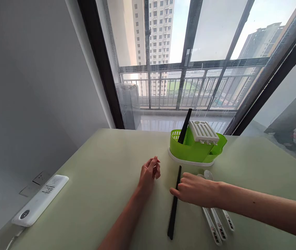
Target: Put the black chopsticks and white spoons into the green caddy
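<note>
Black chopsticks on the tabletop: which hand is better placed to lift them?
Probably the right: the right hand reaches across the black chopsticks, its thumb over them, though firm contact is unclear. The left hand is apart, beside them, fingers curled.

Pale green tabletop (pixel 98 194) under a green caddy (pixel 189 153), black chopsticks (pixel 173 215), white spoons (pixel 217 222), white oblong device (pixel 40 203)

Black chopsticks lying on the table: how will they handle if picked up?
The black chopsticks look slim and straight throughout, so probably stiff and light. Their near ends are thicker, so the balance point likely sits toward those. They lie side by side with no visible tie, so they may slip apart.
</note>
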The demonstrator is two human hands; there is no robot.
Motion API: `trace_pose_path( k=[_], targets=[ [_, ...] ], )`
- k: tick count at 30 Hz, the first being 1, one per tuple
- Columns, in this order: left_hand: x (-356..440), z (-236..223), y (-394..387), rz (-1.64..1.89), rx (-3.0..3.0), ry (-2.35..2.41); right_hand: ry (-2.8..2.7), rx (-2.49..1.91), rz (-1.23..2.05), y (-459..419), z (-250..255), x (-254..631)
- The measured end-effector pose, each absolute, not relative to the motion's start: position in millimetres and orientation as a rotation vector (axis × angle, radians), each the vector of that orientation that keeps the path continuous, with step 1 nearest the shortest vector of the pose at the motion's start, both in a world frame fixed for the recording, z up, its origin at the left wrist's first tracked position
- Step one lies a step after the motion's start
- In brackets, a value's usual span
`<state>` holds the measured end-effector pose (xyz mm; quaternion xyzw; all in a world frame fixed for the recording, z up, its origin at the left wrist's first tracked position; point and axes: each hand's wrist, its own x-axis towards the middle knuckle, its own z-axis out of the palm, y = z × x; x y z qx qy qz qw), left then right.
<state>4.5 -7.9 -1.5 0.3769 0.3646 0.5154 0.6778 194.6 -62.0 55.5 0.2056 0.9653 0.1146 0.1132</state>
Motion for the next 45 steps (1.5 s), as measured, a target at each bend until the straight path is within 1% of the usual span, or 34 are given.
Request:
trace_pose_path(
  k=[5, 19, 22, 27, 31, 35, 38, 41, 45],
  targets=[
    [4.6, -1.5, -7.7, 1.152, 0.868, 0.812, 2.883, 0.580, 0.366, -70.8, 38.5, 189.2],
    [4.0, -2.1, -8.5, 1.140, 0.953, 0.809, 3.053, 0.443, 0.401, -45.1, 43.6, 189.1],
    [4.3, -3.2, -8.6, 1.131, 0.973, 0.822, 3.041, 0.488, 0.368, -40.2, 56.1, 193.9],
    [8.1, 4.0, -12.3, 1.091, 1.189, 0.843, 2.966, 0.685, 0.310, -42.3, 96.3, 203.5],
    [12.6, 10.3, -22.5, 0.930, 1.467, 0.860, 2.906, 0.844, 0.267, -40.9, 122.0, 211.4],
    [17.1, 5.5, -32.9, 0.801, 1.742, 0.856, 2.770, 0.951, 0.282, -34.7, 133.3, 214.3],
    [19.1, 1.4, -34.5, 0.840, 1.830, 0.900, 2.740, 1.036, 0.336, -30.2, 142.6, 215.1],
    [19.5, 2.8, -32.8, 0.905, 1.837, 0.877, 2.732, 1.249, 0.376, -26.5, 160.0, 217.8],
    [20.1, 8.1, -32.0, 0.913, 1.794, 0.876, 2.749, 1.443, 0.300, -25.7, 187.4, 217.1]
  ],
)
